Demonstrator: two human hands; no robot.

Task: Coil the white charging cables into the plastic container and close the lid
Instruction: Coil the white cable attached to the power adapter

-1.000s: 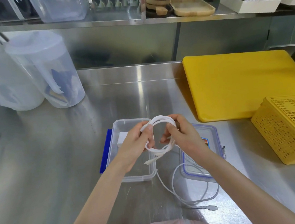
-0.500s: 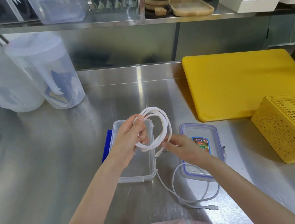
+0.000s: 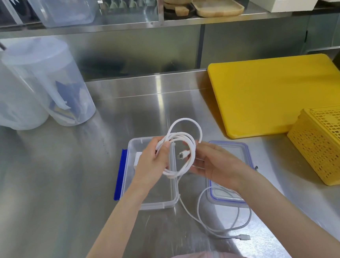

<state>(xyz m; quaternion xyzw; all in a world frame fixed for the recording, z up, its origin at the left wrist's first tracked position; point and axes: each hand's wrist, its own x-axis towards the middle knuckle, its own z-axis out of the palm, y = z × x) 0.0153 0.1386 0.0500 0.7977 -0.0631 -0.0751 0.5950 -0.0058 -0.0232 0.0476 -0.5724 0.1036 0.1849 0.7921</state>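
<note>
1. Left of the work, two clear lidded pitchers (image 3: 54, 83) stand on the steel counter (image 3: 47, 191), out of the way.
2. The open plastic container (image 3: 150, 200) sits at centre with a small white block (image 3: 137, 159) inside; a blue strip (image 3: 118, 174) lies against its left wall.
3. The left hand (image 3: 153, 165) hovers over the container, fingers curled round one side of the coiled white cable (image 3: 184, 148), pinching the stacked loops together.
4. To finish the coil neatly, I would keep that pinch firm, tuck the plug end (image 3: 181, 155) through the loops, then lower the bundle flat into the container so it does not spring open.
5. The right hand (image 3: 215, 164) is half open, palm up, fingers steadying the coil's right side near the plug.
6. A second cable (image 3: 227, 230) lies loose on the counter, partly across the blue-rimmed lid (image 3: 228, 144); it looks not yet coiled.
7. A yellow cutting board (image 3: 275, 93) and yellow basket (image 3: 335, 145) sit far right.
</note>
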